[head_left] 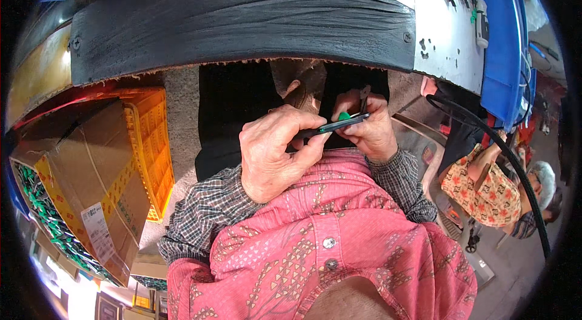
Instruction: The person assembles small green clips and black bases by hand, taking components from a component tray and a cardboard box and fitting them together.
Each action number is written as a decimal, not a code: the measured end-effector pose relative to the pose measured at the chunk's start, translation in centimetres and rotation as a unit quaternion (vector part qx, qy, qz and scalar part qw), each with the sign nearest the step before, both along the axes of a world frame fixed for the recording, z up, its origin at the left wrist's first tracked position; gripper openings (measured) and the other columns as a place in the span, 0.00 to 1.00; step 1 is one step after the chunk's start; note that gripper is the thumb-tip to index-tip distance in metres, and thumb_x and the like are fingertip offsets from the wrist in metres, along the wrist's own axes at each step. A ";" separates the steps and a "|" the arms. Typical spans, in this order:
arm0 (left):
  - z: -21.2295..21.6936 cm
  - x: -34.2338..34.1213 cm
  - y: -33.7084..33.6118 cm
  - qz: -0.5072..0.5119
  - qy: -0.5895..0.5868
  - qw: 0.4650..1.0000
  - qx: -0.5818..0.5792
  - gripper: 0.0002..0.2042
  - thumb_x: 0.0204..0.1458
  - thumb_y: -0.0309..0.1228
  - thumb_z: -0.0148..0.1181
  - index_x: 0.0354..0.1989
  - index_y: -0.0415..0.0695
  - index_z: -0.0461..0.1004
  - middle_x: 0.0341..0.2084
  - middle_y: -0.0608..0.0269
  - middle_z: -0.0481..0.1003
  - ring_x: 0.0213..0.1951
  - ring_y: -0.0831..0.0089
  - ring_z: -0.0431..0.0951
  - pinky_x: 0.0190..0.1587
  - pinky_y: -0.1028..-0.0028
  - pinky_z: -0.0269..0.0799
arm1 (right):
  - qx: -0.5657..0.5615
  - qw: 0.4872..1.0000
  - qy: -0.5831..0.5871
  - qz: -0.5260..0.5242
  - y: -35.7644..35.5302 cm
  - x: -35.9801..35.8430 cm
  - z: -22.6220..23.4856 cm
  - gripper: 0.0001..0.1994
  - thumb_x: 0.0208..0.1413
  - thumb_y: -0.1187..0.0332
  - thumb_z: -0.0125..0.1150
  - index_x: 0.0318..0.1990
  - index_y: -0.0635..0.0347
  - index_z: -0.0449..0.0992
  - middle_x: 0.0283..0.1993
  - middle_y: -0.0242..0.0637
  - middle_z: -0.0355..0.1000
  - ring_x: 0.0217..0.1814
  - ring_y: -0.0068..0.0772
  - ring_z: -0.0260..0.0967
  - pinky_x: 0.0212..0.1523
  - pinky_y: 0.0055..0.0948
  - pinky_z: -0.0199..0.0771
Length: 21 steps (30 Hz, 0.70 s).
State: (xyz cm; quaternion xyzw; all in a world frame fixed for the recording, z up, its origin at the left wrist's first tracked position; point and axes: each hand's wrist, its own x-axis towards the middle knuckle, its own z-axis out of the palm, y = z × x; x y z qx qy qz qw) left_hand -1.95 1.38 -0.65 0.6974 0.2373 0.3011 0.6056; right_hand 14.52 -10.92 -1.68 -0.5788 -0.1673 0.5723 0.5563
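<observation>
Black & green, a small long thing (347, 123) sits btwn both hands, just in front of the tummy. L hand (280, 150) pinches its left end w/ thumb & fingers; R hand (370, 126) is closed on its right end. A dark metal bit (364, 97) pokes up by the R hand's fingers; can't tell if it's joined on. Just below the grip: a pink top (291, 247) w/ buttons, & check sleeves (209, 205). Past the grip is a bench w/ a black pad (242, 17) on its edge. Left of the grip: a yellow-orange crate (148, 150) & a brown box (91, 165) full of green & dark bits (51, 223). Right of it, a black cable (515, 165) bends down. Farther right: another person (485, 193) in a flower top. Up & right of the grip: a blue bin (500, 35).
</observation>
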 end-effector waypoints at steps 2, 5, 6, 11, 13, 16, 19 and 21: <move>0.0 0.0 0.0 0.000 0.001 1.000 -0.003 0.09 0.39 0.20 0.67 0.30 0.39 0.75 0.24 0.62 0.76 0.20 0.76 0.74 0.19 0.80 0.69 | 0.012 1.000 0.020 -0.008 -0.2 0.0 -0.4 0.09 0.45 0.72 0.69 0.33 0.65 0.77 0.22 0.26 0.69 0.18 0.12 0.56 0.17 0.14 0.52; 0.0 -0.1 0.0 0.001 0.001 1.000 0.000 0.09 0.39 0.20 0.66 0.30 0.39 0.75 0.24 0.62 0.76 0.20 0.76 0.75 0.20 0.79 0.69 | 0.006 1.000 0.019 -0.008 -0.1 0.0 -0.2 0.08 0.46 0.72 0.68 0.33 0.65 0.77 0.21 0.26 0.68 0.17 0.12 0.56 0.16 0.14 0.52; 0.0 -0.1 0.1 -0.002 0.005 1.000 -0.001 0.09 0.39 0.20 0.66 0.30 0.39 0.75 0.24 0.61 0.76 0.20 0.76 0.75 0.20 0.79 0.69 | 0.005 1.000 0.019 -0.008 -0.1 -0.1 -0.3 0.08 0.46 0.72 0.68 0.33 0.65 0.77 0.21 0.26 0.68 0.17 0.12 0.56 0.16 0.14 0.52; -0.1 -0.1 0.0 -0.002 0.005 1.000 -0.004 0.09 0.39 0.20 0.67 0.31 0.39 0.76 0.24 0.61 0.76 0.20 0.75 0.75 0.20 0.80 0.70 | 0.006 1.000 0.017 -0.011 -0.2 -0.1 -0.3 0.08 0.47 0.71 0.68 0.32 0.64 0.77 0.20 0.26 0.68 0.16 0.12 0.56 0.15 0.14 0.52; -0.2 -0.1 0.0 -0.001 0.001 1.000 -0.002 0.09 0.39 0.20 0.67 0.31 0.39 0.76 0.24 0.61 0.77 0.20 0.75 0.75 0.20 0.80 0.70 | 0.006 1.000 0.014 -0.011 -0.2 -0.1 -0.4 0.08 0.47 0.71 0.68 0.32 0.64 0.77 0.19 0.26 0.67 0.16 0.12 0.56 0.15 0.14 0.52; -0.4 0.0 0.0 0.006 -0.009 1.000 0.009 0.09 0.39 0.20 0.67 0.31 0.39 0.76 0.24 0.61 0.77 0.20 0.76 0.75 0.20 0.80 0.70 | 0.003 1.000 0.012 -0.015 -0.3 -0.1 -0.5 0.08 0.48 0.70 0.67 0.32 0.64 0.77 0.19 0.26 0.67 0.15 0.12 0.56 0.15 0.14 0.52; -0.3 0.0 0.0 0.003 0.001 1.000 -0.005 0.09 0.39 0.20 0.67 0.31 0.39 0.76 0.24 0.62 0.77 0.20 0.76 0.75 0.20 0.80 0.69 | 0.002 1.000 0.017 -0.019 -0.4 0.0 -0.6 0.08 0.47 0.71 0.68 0.33 0.64 0.77 0.20 0.26 0.68 0.16 0.12 0.56 0.16 0.14 0.52; -0.2 -0.1 0.0 0.004 -0.002 1.000 0.000 0.09 0.39 0.20 0.67 0.31 0.39 0.76 0.25 0.62 0.77 0.20 0.76 0.74 0.20 0.80 0.69 | 0.006 1.000 0.021 -0.019 -0.3 0.1 -0.4 0.09 0.46 0.71 0.69 0.33 0.64 0.77 0.21 0.27 0.69 0.16 0.12 0.56 0.16 0.14 0.52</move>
